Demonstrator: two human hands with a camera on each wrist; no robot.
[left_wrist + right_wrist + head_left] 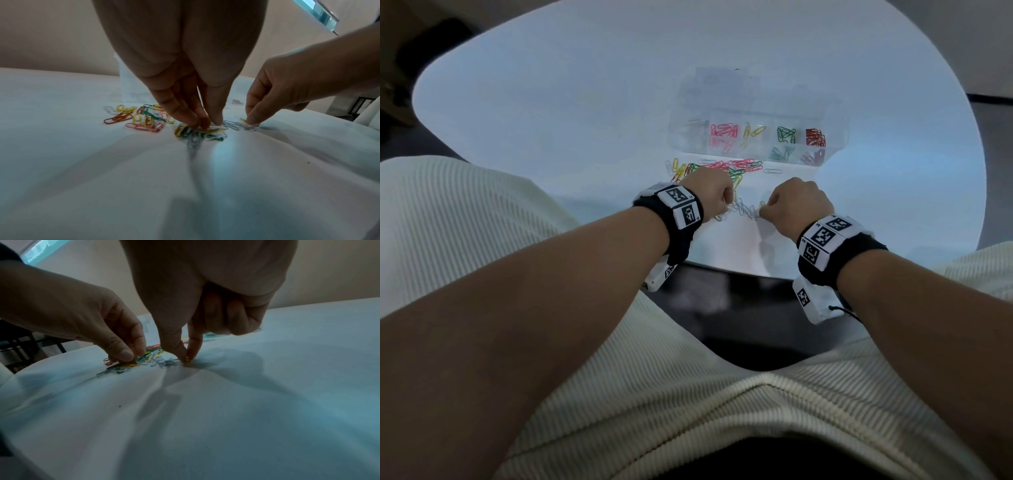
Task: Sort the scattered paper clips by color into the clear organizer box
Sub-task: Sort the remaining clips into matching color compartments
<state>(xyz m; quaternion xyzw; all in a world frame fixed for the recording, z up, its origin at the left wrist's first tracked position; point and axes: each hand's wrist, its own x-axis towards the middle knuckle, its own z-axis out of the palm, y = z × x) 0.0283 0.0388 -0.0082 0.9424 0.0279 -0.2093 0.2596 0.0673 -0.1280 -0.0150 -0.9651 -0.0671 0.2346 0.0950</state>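
The clear organizer box (756,113) lies open on the far side of the table, its compartments holding pink, yellow, green, red and purple clips. A mixed pile of scattered paper clips (717,167) lies just in front of it. A string of silver clips (745,210) runs between my hands. My left hand (207,125) pinches clips at the pile's near edge, fingertips down on the table. My right hand (187,359) pinches a yellow clip (243,120) between thumb and forefinger at the string's right end, the other fingers curled.
The white round table (551,102) has bare surface to the left and right of the clips. Its near edge (739,270) lies just behind my wrists, above my lap. A single silver clip (773,170) lies apart by the box front.
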